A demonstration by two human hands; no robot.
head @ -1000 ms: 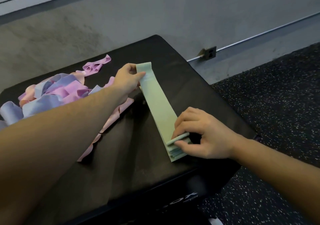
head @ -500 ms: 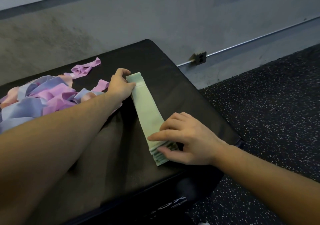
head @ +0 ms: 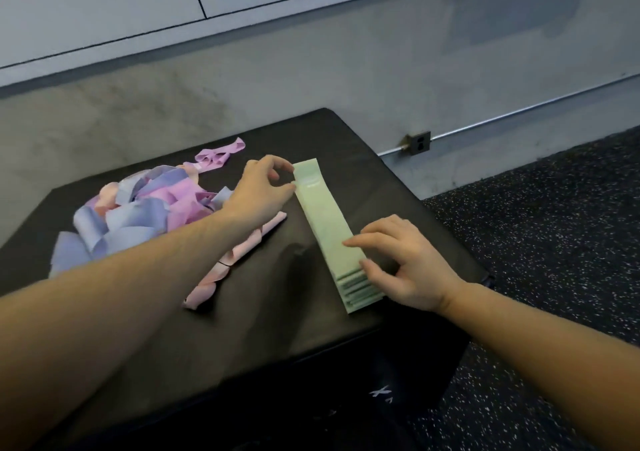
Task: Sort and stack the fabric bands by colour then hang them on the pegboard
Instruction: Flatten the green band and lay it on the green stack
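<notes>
Your forearms cover much of the near side of the black padded box (head: 214, 329), and your left forearm hides part of the loose heap of bands (head: 145, 208). White lettering on the box's front face is cut off and unreadable. Handwriting on the white wall panel (head: 104, 7) is cropped by the top edge.

The stack of pale green bands (head: 327, 218) lies flat on the box top, running from the far middle toward the near right corner, its layered ends fanned at the near end. Your left hand (head: 259, 190) is at the far end, thumb and curled forefinger touching the stack's left edge; whether they actually pinch it is hard to tell. Your right hand (head: 405, 263) rests on the near end, fingers spread and nearly straight, thumb against the layered ends.

The heap of lilac, pink and blue-grey bands sits on the left. Behind is a grey concrete wall (head: 311, 79) with a socket (head: 419, 143) on a metal conduit. Dark speckled flooring (head: 554, 242) lies to the right.
</notes>
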